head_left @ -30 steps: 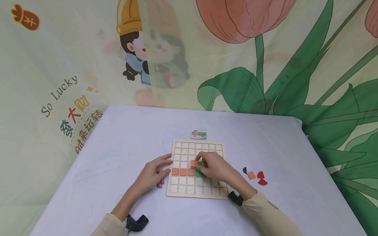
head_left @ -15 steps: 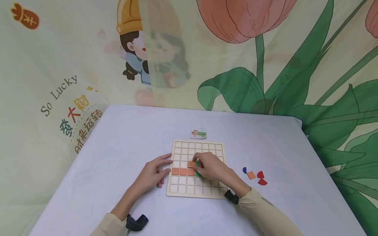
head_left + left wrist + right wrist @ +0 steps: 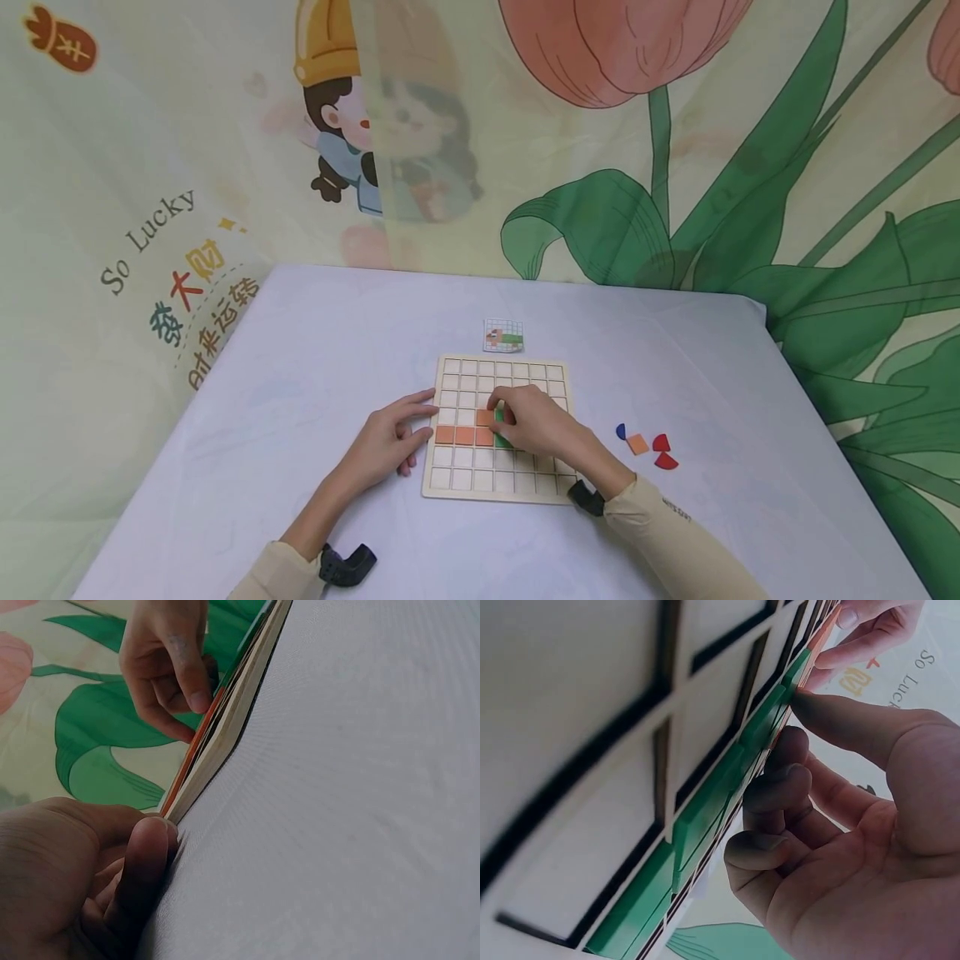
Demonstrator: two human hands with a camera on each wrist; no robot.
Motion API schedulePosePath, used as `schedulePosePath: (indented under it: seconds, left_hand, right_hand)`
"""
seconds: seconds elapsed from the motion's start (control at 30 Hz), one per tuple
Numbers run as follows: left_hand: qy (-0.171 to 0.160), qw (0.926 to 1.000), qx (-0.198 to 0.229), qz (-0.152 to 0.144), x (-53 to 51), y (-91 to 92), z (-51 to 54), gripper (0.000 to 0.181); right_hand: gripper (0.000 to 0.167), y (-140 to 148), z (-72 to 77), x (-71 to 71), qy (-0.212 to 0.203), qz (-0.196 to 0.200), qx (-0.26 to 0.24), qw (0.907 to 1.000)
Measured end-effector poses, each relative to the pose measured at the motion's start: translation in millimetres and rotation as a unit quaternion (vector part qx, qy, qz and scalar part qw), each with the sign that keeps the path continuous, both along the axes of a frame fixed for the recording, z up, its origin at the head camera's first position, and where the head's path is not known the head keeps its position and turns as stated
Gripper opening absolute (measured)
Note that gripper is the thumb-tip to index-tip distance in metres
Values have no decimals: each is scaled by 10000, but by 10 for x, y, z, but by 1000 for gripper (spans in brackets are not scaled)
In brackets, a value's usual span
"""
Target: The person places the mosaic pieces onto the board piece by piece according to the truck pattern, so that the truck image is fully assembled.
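Note:
A wooden grid board point(image 3: 450, 489) lies on the white-covered table. My right hand point(image 3: 536, 423) is over its middle, thumb and fingertips pinching an orange square tile point(image 3: 483, 417) at a cell just above a row of orange tiles point(image 3: 455, 435). Green tiles point(image 3: 501, 440) sit beside these, partly covered by the right hand; the right wrist view shows several green tiles point(image 3: 709, 791) in a line. At the board's left edge, my left hand point(image 3: 381, 446) rests with loosely extended fingers; in the left wrist view its thumb point(image 3: 146, 844) touches the board's rim.
Behind the board lies a small pattern card point(image 3: 504, 337) with a coloured grid picture. To the right are a blue half-round piece point(image 3: 621, 432), a loose orange square point(image 3: 637, 444) and two red quarter-round pieces point(image 3: 665, 461). A printed cloth hangs behind the table.
My right hand has shifted slightly left, bringing the orange tile down from over the green tiles' edge to the cell above the orange row. My left hand stays in place.

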State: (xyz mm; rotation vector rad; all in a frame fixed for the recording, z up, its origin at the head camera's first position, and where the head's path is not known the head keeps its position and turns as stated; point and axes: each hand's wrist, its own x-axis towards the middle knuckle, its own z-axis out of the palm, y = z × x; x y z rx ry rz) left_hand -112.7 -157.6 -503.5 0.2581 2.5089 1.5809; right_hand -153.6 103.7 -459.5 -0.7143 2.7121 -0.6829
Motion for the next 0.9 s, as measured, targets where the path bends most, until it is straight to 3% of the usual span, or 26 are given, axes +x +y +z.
schedulePosePath:
  seconds: [0.33, 0.9]
  left_hand:
    - [-72, 9999, -75, 45, 14, 15, 0, 41]
    - [-46, 9999, -103, 89, -1, 9, -1, 41]
  right_hand:
    - [22, 64, 49, 42, -15, -63, -66, 10000]
    - [29, 594, 126, 169, -116, -610, -79, 9980]
